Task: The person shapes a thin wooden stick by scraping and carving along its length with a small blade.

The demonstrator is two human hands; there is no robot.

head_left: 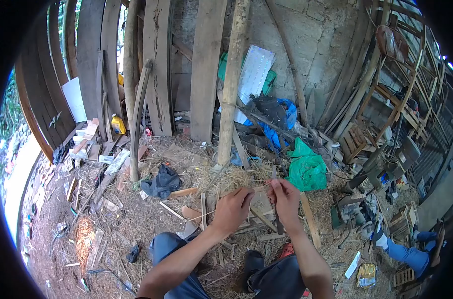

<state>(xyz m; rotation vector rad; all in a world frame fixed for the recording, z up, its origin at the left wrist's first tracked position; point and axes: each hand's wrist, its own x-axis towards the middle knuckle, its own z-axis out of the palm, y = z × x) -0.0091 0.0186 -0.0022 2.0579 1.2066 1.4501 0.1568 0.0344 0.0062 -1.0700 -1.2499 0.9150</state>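
My left hand (233, 212) is closed, its fingers pinched around a thin pale strip (202, 217) that looks like split bamboo or cane. The strip sticks out to the left of the hand and also runs toward my other hand. My right hand (286, 202) is closed around a knife (279, 227). One narrow end of the knife points up past the fingers, and a darker end shows below the palm. Both hands are close together above the littered ground, in front of my knees. The exact contact between strip and knife is too small to tell.
Wood scraps (310, 219) and shavings cover the ground. A green plastic bag (307, 167) and a black bag (162, 182) lie ahead, near a wooden post (229, 94). Sunlit debris (84, 239) lies left. Another person's leg (408, 254) extends in at right.
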